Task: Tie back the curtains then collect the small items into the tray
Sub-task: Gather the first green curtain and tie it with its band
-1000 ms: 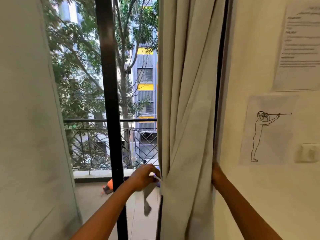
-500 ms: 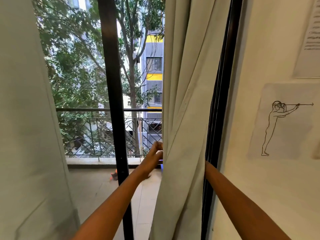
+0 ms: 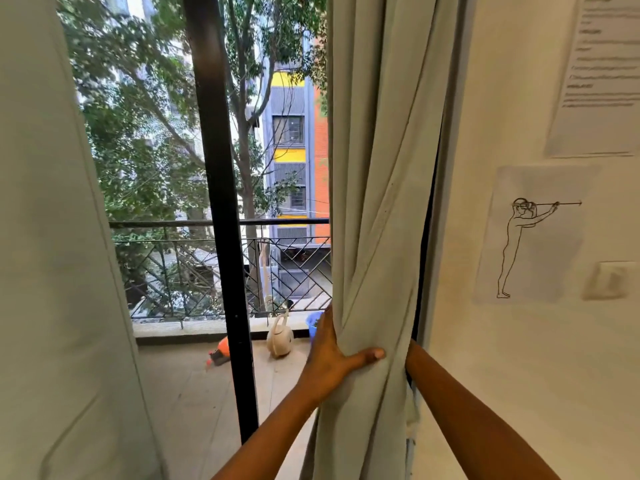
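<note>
The right curtain hangs bunched into folds between the black window post and the wall; the left hand grips its near edge, thumb pressed across the front of the folds and fingers wrapped behind the cloth; the right forearm reaches in along the wall and passes behind the curtain, so the right hand is hidden and I cannot tell how it holds; the left curtain fills the left side of the view, well apart from the hands; on the wall hang a line drawing of a figure and, above it, a printed sheet; a switch plate sits just beside the drawing; outside, on the balcony floor below the railing, lie what looks like a pale watering can and an orange object.
</note>
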